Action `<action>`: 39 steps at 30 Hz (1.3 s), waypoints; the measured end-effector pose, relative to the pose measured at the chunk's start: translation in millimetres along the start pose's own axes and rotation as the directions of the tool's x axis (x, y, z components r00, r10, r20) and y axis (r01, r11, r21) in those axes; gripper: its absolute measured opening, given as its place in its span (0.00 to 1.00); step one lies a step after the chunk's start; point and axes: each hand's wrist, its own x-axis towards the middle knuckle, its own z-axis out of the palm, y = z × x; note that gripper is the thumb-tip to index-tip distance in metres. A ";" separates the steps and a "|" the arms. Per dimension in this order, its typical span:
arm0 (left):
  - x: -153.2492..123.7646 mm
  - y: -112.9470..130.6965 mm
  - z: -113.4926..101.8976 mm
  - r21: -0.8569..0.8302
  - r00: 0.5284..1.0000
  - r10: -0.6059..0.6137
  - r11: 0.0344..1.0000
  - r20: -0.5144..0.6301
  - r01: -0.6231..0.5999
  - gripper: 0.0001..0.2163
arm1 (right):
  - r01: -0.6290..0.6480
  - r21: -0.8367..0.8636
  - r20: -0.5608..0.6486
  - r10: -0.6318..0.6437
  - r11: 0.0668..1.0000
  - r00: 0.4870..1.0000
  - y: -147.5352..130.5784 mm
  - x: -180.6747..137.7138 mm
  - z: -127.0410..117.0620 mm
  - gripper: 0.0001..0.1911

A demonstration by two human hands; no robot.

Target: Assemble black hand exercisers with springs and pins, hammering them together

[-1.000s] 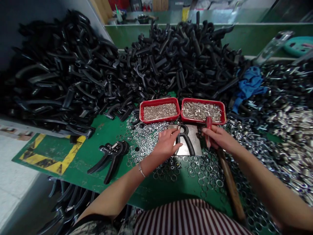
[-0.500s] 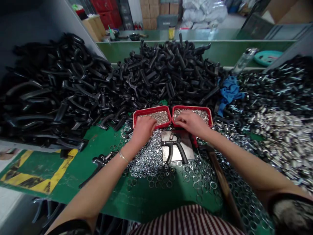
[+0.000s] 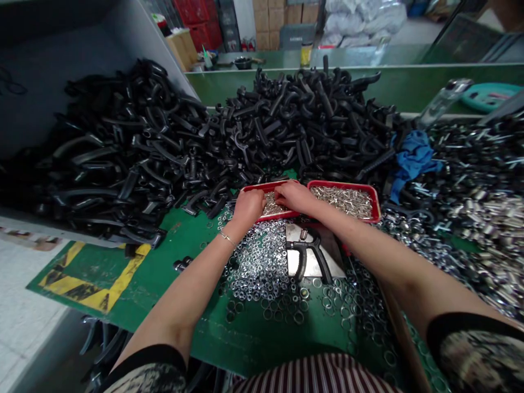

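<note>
Both of my hands are at the left red tray [image 3: 292,214], which holds small metal parts. My left hand [image 3: 250,206] is over its left side, fingers curled down toward the parts. From the right, my right hand [image 3: 295,195] reaches over the same tray with its fingers bent together. Whether either hand pinches a part is hidden. Just below lies a metal plate [image 3: 293,233] bearing a black forked tool piece [image 3: 323,262] with two curved handles and a small spring [image 3: 303,234] at its top.
A second red tray [image 3: 377,210] holds small metal pins. Nuts [image 3: 262,256] and rings [image 3: 278,314] are spread in front. Black handles [image 3: 278,120] are heaped behind and left. A blue cloth [image 3: 415,155], silvery cylinders [image 3: 497,229] and a wooden handle [image 3: 403,333] lie to the right.
My right hand has moved left from the right tray to the left tray, close to my left hand. The whole view has shifted, so the bench appears further right.
</note>
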 end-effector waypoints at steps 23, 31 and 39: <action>-9.6 -6.0 0.7 -0.546 0.969 -0.107 0.837 -0.225 -0.035 0.05 | -0.024 0.330 -0.247 0.111 0.944 0.963 -34.6 -187.1 7.6 0.07; -79.9 60.1 -12.6 -0.685 0.985 -0.078 0.727 -0.155 -0.050 0.07 | 0.004 0.136 -0.235 0.029 0.991 0.972 -31.7 -181.5 22.2 0.11; -92.0 104.5 2.7 -0.448 0.976 0.211 0.869 -0.051 -0.211 0.09 | 0.003 -0.007 -0.154 -0.004 1.000 0.988 -38.6 -185.6 21.7 0.14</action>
